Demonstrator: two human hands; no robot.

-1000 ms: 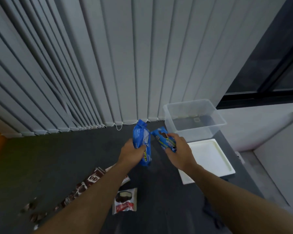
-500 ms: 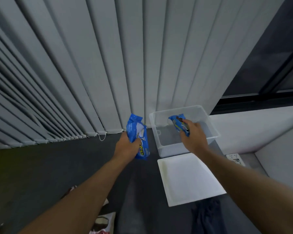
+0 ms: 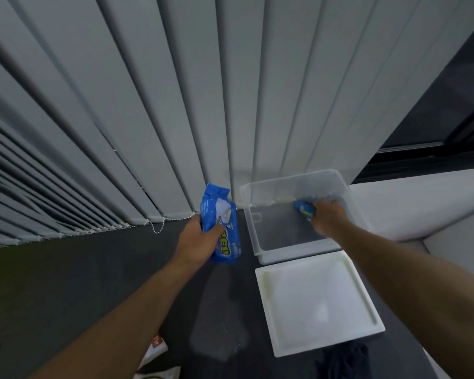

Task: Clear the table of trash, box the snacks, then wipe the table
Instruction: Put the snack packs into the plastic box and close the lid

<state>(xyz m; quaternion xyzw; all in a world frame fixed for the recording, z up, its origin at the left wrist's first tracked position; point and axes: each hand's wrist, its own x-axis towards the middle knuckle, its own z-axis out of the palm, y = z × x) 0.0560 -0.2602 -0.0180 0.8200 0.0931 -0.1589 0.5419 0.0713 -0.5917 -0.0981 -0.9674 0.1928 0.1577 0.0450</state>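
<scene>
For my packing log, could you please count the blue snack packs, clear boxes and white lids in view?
Blue snack packs: 2, the large pack in the left hand and the small pack in the right hand
Clear box: 1
White lid: 1
Total: 4

Pale grey vertical fabric blinds (image 3: 175, 105) fill the back wall, slats hanging down to the far edge of the dark grey matte table top (image 3: 66, 283). Thin white bead chain (image 3: 156, 232) links the slat bottoms. Dark-framed window (image 3: 449, 99) upper right, glass dark. White ledge (image 3: 422, 198) below it, past the table's right edge. Light dim, even.
</scene>
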